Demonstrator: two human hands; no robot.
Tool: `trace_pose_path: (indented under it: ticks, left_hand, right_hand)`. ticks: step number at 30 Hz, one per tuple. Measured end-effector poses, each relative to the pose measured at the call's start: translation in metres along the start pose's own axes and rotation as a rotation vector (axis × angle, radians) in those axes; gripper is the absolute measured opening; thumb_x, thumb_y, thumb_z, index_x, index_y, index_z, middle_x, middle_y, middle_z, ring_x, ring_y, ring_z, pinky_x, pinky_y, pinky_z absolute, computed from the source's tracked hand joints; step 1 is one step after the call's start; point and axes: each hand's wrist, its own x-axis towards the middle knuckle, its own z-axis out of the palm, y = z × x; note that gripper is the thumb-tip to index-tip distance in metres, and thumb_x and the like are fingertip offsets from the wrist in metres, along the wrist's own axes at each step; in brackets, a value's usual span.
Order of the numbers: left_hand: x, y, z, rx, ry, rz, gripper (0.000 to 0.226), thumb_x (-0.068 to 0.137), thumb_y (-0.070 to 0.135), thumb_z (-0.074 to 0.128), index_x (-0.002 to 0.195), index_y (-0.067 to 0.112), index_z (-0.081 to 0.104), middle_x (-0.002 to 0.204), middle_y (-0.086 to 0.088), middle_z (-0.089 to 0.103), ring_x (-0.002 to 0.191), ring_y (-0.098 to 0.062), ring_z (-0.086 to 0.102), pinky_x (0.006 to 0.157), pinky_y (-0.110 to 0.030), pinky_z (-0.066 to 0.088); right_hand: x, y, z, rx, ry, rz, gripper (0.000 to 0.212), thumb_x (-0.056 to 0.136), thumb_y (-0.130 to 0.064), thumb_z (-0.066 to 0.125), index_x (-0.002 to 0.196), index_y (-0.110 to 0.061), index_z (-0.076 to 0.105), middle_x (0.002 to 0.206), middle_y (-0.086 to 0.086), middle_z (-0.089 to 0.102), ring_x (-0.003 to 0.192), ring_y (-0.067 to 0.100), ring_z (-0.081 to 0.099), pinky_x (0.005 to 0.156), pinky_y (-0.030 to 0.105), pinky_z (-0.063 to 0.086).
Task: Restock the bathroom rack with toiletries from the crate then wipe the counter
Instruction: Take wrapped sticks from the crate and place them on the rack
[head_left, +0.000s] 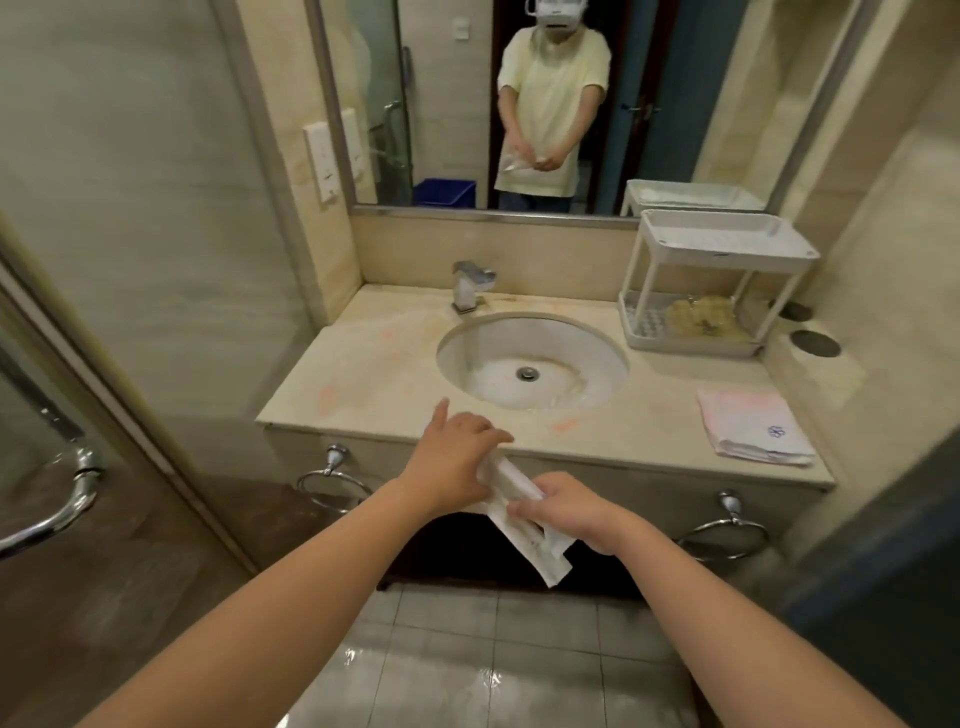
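One packet (551, 557) sits gripped in my left hand (451, 460) and right hand (569, 512); rack (723, 244) ahead nearly bare, worktop (363, 374) unwiped.

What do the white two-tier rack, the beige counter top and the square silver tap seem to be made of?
The white two-tier rack looks like matt plastic, with moulded slotted trays. The beige counter top seems polished stone, perhaps marble: it is veined and faintly glossy. The square silver tap looks like chromed metal, with bright reflections.
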Motion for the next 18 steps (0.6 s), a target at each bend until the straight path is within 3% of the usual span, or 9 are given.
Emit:
trace_pose_path:
  ticks: [4,8,11,13,15,18]
  left_hand:
    - [0.025,0.017,-0.004,-0.227,0.198,-0.143,0.107,0.071,0.047,0.077,0.153,0.032,0.008,0.159,-0.003,0.010,0.148,-0.024,0.003,0.121,-0.048,0.004]
    - [0.062,0.032,-0.011,-0.733,0.127,-0.285,0.121,0.075,0.030,0.081,0.153,0.027,-0.012,0.161,-0.005,-0.002,0.147,-0.024,0.013,0.114,-0.041,0.028]
    - [0.105,0.035,-0.022,-1.135,0.037,-0.304,0.118,0.080,0.012,0.075,0.151,0.025,-0.019,0.153,-0.005,0.028,0.121,-0.015,0.052,0.089,-0.026,0.049]
    - [0.136,0.037,-0.031,-1.276,0.043,-0.293,0.113,0.081,0.010,0.072,0.153,0.024,-0.014,0.130,0.002,0.052,0.095,0.001,0.057,0.069,-0.015,0.046]
    - [0.167,0.037,-0.043,-1.394,0.072,-0.300,0.107,0.080,0.014,0.074,0.154,0.026,-0.002,0.118,0.005,0.056,0.096,-0.005,0.059,0.075,-0.022,0.049]
    - [0.212,0.035,-0.061,-1.461,0.133,-0.297,0.095,0.077,0.024,0.080,0.151,0.027,0.019,0.129,-0.004,0.053,0.107,-0.020,0.059,0.089,-0.035,0.051]
  right_hand:
    - [-0.005,0.009,-0.021,0.251,0.142,0.025,0.010,0.088,-0.023,0.064,0.088,-0.014,0.068,0.082,0.001,0.067,0.074,0.015,0.063,0.068,0.026,0.047]
    - [0.001,0.011,-0.046,0.404,0.261,0.033,0.013,0.087,-0.022,0.064,0.093,-0.012,0.069,0.082,-0.001,0.070,0.072,0.011,0.067,0.060,0.021,0.050]
    - [0.013,0.008,-0.074,0.452,0.351,0.011,0.009,0.089,-0.022,0.064,0.085,-0.013,0.068,0.075,-0.003,0.066,0.065,0.008,0.063,0.058,0.019,0.047]
    - [0.022,0.003,-0.096,0.462,0.364,0.003,0.012,0.090,-0.021,0.063,0.090,-0.010,0.067,0.080,0.001,0.066,0.071,0.013,0.063,0.065,0.024,0.048]
    - [0.030,-0.003,-0.118,0.473,0.377,-0.001,0.016,0.090,-0.020,0.062,0.097,-0.006,0.067,0.085,0.005,0.067,0.076,0.017,0.063,0.070,0.028,0.049]
    - [0.041,-0.012,-0.151,0.496,0.407,-0.008,0.024,0.091,-0.020,0.062,0.105,-0.001,0.066,0.090,0.010,0.069,0.080,0.021,0.066,0.076,0.035,0.053]
